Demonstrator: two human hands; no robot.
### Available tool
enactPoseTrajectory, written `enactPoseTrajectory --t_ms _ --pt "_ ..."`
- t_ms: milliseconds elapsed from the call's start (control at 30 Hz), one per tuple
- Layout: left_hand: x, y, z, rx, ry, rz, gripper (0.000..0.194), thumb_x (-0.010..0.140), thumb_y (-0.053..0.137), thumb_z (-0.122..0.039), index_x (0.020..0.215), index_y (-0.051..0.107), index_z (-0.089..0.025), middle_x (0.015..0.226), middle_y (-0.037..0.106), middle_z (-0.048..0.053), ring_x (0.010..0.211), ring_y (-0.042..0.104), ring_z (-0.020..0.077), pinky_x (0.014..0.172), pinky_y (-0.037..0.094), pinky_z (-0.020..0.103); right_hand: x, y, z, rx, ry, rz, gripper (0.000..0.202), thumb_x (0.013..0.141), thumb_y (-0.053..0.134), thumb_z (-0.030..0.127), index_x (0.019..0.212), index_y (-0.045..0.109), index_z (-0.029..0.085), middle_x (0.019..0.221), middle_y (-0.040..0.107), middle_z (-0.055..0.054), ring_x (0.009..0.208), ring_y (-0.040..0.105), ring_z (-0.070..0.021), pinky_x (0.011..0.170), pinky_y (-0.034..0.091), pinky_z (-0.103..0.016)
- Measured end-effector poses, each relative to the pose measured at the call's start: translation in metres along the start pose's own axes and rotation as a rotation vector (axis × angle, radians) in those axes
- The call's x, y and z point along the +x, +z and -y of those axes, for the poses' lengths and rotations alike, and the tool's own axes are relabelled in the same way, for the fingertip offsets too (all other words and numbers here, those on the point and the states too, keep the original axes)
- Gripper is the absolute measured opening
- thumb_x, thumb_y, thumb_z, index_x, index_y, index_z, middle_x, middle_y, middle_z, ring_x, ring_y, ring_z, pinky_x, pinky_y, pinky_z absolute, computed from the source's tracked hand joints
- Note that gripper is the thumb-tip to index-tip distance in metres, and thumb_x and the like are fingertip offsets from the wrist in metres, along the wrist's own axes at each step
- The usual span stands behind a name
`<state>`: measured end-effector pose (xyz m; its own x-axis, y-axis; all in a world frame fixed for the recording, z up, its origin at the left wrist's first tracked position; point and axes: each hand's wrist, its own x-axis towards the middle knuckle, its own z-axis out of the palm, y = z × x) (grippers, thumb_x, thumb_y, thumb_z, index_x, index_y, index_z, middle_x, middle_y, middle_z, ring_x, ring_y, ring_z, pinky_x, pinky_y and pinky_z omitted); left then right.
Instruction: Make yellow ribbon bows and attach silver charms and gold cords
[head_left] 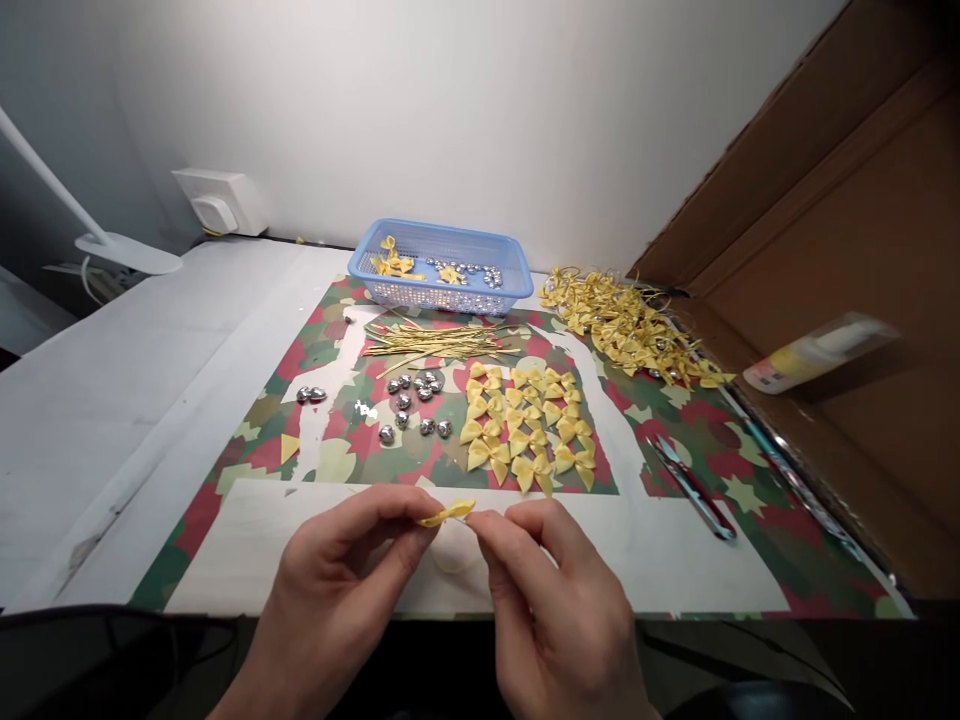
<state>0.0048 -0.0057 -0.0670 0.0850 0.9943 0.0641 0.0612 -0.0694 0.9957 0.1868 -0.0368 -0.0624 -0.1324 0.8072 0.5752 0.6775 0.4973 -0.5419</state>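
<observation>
Between the thumb and forefinger of my left hand [352, 560] is a yellow ribbon bow [454, 512], seen nearly edge-on. My right hand [551, 590] is pinched close to the bow's right end, on a thin pale thread [454, 570] that loops faintly below the bow. Whether a needle is in those fingertips is too small to tell. Just beyond the hands, several yellow bows [529, 425] lie in three columns. Several shiny silver bells [403, 402] are scattered left of them. Behind the bells is a bundle of gold ties [442, 340].
At the back stands a blue basket [442, 235] with bows and silver bells inside. A heap of finished-looking bows [622, 320] lies back right. Thread snips [694, 490] rest at the right, near a plastic bottle [814, 355] and a cardboard wall [840, 190]. A white lamp [127, 252] stands left.
</observation>
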Motion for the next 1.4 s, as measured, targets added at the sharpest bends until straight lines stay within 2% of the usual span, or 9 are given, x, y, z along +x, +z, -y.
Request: enactPoseTrajectory --t_ms 133,233,433,600,767,1000,1200,1400 --pt "-0.004 0.005 -0.006 0.035 0.026 -0.060 0.022 0.085 0.073 -0.012 0.089 0.081 -0.033 0.088 0.082 -0.008 0.080 0.077 0.0108 0.075 0.061 0.009 0.001 -0.006 0.005 -0.106 -0.069 0.006 0.031 0.089 0.053 -0.005 0.111 0.066 0.012 0.086 0.055 -0.007 0.073 0.055 -0.0169 0.060 0.048 -0.028" --pt "-0.006 0.003 -0.003 0.094 0.093 -0.023 0.025 0.087 0.072 -0.011 0.093 0.079 -0.034 0.091 0.082 -0.010 0.082 0.076 0.0098 0.077 0.060 0.009 0.004 -0.007 0.008 -0.159 -0.089 -0.004 0.030 0.089 0.054 -0.005 0.109 0.066 0.012 0.084 0.055 -0.006 0.072 0.054 -0.0168 0.060 0.047 -0.028" --pt "-0.006 -0.002 0.005 0.211 0.337 -0.008 0.036 0.088 0.066 0.000 0.103 0.074 -0.031 0.099 0.080 -0.007 0.092 0.075 0.0112 0.088 0.059 0.015 0.007 -0.008 0.010 -0.174 -0.096 -0.011 0.027 0.088 0.054 -0.005 0.106 0.066 0.012 0.082 0.054 -0.006 0.071 0.054 -0.0167 0.059 0.046 -0.028" --pt "-0.005 -0.001 0.001 0.253 0.429 0.043 0.034 0.090 0.061 0.003 0.104 0.072 -0.026 0.100 0.079 -0.003 0.093 0.076 0.0127 0.086 0.059 0.017 0.007 -0.007 0.009 -0.180 -0.111 -0.017 0.025 0.089 0.055 -0.003 0.105 0.067 0.011 0.080 0.054 -0.005 0.069 0.053 -0.0167 0.058 0.045 -0.027" --pt "-0.007 -0.002 -0.001 0.299 0.417 0.059 0.038 0.090 0.059 0.005 0.105 0.070 -0.028 0.102 0.079 -0.002 0.097 0.076 0.0147 0.087 0.060 0.020 0.006 -0.008 0.008 -0.196 -0.134 0.005 0.026 0.088 0.053 -0.003 0.106 0.066 0.011 0.079 0.054 -0.005 0.070 0.053 -0.0175 0.058 0.046 -0.028" --pt "-0.009 -0.004 0.000 0.346 0.489 0.059 0.041 0.087 0.059 0.007 0.106 0.071 -0.027 0.104 0.080 0.000 0.097 0.077 0.0162 0.088 0.060 0.021 0.005 -0.009 0.007 -0.200 -0.122 0.015 0.029 0.089 0.050 -0.005 0.106 0.066 0.012 0.079 0.053 -0.005 0.069 0.052 -0.0170 0.057 0.045 -0.028" --pt "-0.009 -0.001 -0.002 0.254 0.342 0.000 0.035 0.089 0.063 0.001 0.101 0.072 -0.031 0.098 0.080 -0.006 0.093 0.077 0.0135 0.087 0.060 0.018 0.005 -0.010 0.008 -0.174 -0.095 0.017 0.029 0.089 0.051 -0.005 0.107 0.065 0.013 0.080 0.053 -0.005 0.069 0.052 -0.0167 0.057 0.045 -0.028" --pt "-0.011 0.000 0.000 0.186 0.275 -0.025 0.035 0.086 0.067 -0.002 0.100 0.077 -0.032 0.097 0.083 -0.008 0.086 0.079 0.0144 0.081 0.063 0.017 0.005 -0.011 0.007 -0.152 -0.098 0.031 0.029 0.089 0.050 -0.004 0.107 0.066 0.013 0.078 0.051 -0.004 0.067 0.051 -0.0165 0.056 0.045 -0.027"
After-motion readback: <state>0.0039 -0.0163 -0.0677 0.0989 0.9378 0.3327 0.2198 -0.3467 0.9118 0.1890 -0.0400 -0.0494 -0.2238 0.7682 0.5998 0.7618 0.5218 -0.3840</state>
